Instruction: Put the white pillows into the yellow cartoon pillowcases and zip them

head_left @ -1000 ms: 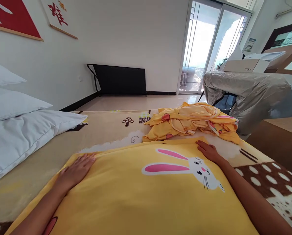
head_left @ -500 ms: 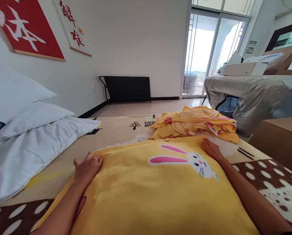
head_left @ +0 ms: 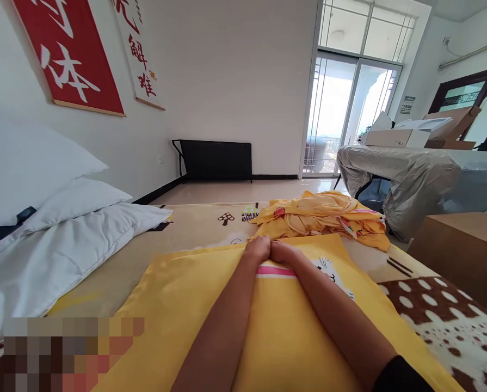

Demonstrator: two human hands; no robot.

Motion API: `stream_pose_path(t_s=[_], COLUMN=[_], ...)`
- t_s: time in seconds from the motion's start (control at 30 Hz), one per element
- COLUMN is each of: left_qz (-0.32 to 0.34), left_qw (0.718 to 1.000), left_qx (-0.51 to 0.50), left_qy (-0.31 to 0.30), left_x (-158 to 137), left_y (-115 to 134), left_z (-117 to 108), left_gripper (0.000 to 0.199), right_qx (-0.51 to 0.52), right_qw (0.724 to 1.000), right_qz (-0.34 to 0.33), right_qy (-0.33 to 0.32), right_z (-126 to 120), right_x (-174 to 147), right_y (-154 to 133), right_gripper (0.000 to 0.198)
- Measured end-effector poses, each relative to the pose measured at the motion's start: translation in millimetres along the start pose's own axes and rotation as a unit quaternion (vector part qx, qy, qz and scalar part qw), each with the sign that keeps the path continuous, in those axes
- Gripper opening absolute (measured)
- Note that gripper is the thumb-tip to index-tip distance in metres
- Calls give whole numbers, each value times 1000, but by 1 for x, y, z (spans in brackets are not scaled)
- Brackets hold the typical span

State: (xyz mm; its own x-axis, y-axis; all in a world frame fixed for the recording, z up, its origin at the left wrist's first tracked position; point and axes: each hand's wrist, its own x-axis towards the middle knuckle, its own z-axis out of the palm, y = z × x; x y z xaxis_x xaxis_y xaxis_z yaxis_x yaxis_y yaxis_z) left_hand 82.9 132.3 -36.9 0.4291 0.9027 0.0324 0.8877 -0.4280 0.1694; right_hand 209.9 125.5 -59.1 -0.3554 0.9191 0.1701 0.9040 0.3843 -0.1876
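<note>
A yellow rabbit-print cloth lies spread flat before me on the bed, its shape like a pillowcase. My left hand and my right hand meet side by side near the middle of its far edge. Both are closed and touching each other. Their fingertips are turned away from me, so whether cloth is pinched in them is hidden. My right forearm covers part of the printed rabbit. Just beyond the hands, a crumpled yellow-orange cloth lies in a heap.
White pillows are piled along the left side. The bed's patterned blanket shows around the cloth. On the right stand a cardboard box and a plastic-wrapped piece of furniture with boxes on top. A black panel leans against the far wall.
My hands have moved inward from the cloth's two far corners and now meet at the middle of the far edge. The view has tipped up slightly.
</note>
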Motion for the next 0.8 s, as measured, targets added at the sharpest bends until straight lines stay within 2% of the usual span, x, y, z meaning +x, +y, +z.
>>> stream_pose_path(t_s=[0.1,0.17,0.3,0.47,0.63,0.8], left_qz=[-25,-32,-52,-53,-51,-52], left_qw=[999,998,996,997,998,998], left_qx=[21,31,36,17,-12,-33], left_qy=[-38,-49,-66,-60,-43,-34], left_x=[-5,-7,-1,2,-1,-8], left_y=[5,2,0,-6,-35,-80], left_z=[26,32,32,30,26,23], left_gripper=[31,33,34,36,42,49], right_qx=[13,23,50,91,131,164], right_qw=[996,993,990,988,985,981], right_qz=[65,86,100,88,89,91], right_qy=[-64,-78,-88,-85,-73,-55], right_z=[29,36,32,17,4,3], right_x=[-9,-12,-10,-15,-29,-52], right_y=[2,7,12,14,36,72], right_gripper=[33,33,27,33,37,43])
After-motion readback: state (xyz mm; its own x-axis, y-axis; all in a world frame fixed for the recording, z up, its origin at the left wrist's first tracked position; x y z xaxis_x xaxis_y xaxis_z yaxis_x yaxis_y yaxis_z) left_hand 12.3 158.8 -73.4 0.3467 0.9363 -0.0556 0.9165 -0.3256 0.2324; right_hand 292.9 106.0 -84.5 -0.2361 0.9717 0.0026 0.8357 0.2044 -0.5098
